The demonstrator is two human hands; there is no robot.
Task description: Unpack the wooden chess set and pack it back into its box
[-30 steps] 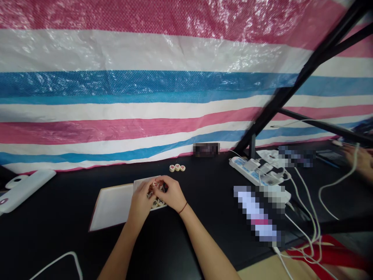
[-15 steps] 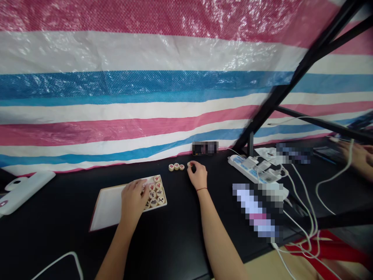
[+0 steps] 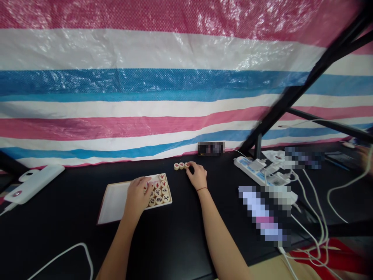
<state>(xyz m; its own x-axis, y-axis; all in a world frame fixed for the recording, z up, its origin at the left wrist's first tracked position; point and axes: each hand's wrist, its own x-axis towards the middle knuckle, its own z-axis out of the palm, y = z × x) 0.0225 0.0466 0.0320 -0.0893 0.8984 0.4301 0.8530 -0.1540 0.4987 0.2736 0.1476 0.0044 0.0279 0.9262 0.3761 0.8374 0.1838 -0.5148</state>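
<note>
At far left, a long white device (image 3: 37, 186) is laid on the black table (image 3: 175, 249); a white cable (image 3: 61, 256) is looped nearer the camera. Next, a shallow white tray with a dark outer edge (image 3: 113, 200) is set just beside the piece box (image 3: 154, 178); the join is covered by the left hand (image 3: 138, 194). That hand is held over the box's left part, fingers bent and slightly spread; whether anything is gripped can't be told. Round pieces (image 3: 159, 191) marked in red and black are packed in the box, its far strip left white. Beyond the box, a short row of pieces (image 3: 181, 165) is lined up on the table. Its right end is touched by the right hand (image 3: 197, 175), thumb and forefinger brought close together; whether a piece is pinched there is hidden. A thin band is worn on that wrist. Behind, a pixelated block (image 3: 211, 148) is stood by the striped sheet (image 3: 131, 46). Further right, a white power strip (image 3: 247, 165) is loaded with plugs, and a pixelated slab (image 3: 262, 216) is placed nearer the camera.
</note>
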